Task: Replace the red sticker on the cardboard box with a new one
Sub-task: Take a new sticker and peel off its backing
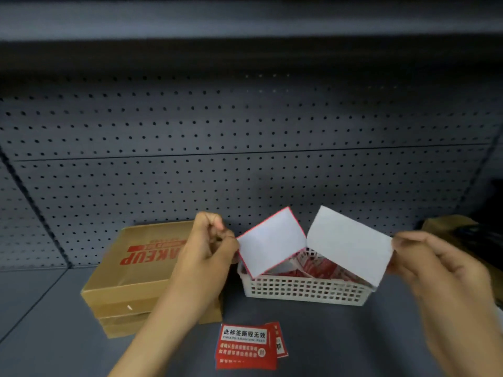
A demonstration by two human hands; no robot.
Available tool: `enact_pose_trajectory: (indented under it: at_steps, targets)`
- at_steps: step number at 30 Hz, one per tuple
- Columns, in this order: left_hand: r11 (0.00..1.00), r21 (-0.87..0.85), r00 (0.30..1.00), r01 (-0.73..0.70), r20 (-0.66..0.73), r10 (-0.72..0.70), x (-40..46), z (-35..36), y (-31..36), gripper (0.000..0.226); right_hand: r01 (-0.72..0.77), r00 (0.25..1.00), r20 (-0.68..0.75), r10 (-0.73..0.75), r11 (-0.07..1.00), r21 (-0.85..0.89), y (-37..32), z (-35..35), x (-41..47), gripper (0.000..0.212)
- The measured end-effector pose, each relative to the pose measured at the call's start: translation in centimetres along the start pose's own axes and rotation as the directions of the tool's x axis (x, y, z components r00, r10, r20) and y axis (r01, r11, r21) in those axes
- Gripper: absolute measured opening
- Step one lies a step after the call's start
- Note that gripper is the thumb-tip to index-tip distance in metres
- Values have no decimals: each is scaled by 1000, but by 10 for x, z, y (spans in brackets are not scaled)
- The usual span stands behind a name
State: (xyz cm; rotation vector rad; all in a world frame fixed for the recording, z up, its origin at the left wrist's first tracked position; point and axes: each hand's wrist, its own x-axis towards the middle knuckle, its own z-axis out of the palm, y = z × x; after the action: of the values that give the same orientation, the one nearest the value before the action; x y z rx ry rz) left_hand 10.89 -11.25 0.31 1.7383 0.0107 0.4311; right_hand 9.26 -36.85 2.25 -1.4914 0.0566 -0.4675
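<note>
Hands at mid-peel: we hold our left hand (211,240) pinched on a red-edged rectangular sticker (272,242), seen from its white back, and our right hand (424,258) pinched on a plain white rectangular backing sheet (351,244); both sets of fingers are clamped together on their paper, and the two sheets meet only at their lower inner corners, above the white perforated plastic basket (302,291) of further red stickers. The flat brown cardboard box (138,268) with red lettering lies on top of a stack at the left of the grey shelf (353,336), against the grey pegboard back panel (245,159); whether a red label remains on it we cannot tell. Two red printed stickers (246,346) lie near the shelf's front edge. To finish this step well, we judge it best to draw the sheets apart steadily, touching only the sticker's edge so the adhesive stays clean and uncreased.
</note>
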Motion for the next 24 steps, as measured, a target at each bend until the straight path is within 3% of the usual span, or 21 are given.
enact_pose_trajectory:
  at_steps: [6,10,13,16,24]
  targets:
    - [996,63,987,68,142,-76,38,69,-5,38,47,995,-87,-38,994,104,6,-46,27,32]
    - [967,255,956,24,276,-97,52,115,-10,28,89,993,-85,-81,993,83,12,-66,47,41]
    - [861,500,953,-92,294,-68,59,141,-21,26,88,994,-78,-83,993,76,14,-78,59,40]
    - [739,663,929,-121,338,-152,59,160,-27,25,87,995,-56,-84,995,54,16,-83,67,37]
    - [512,818,941,-263,335,-52,61,161,-35,26,113,993,21,-113,993,-17,20,-79,72,35]
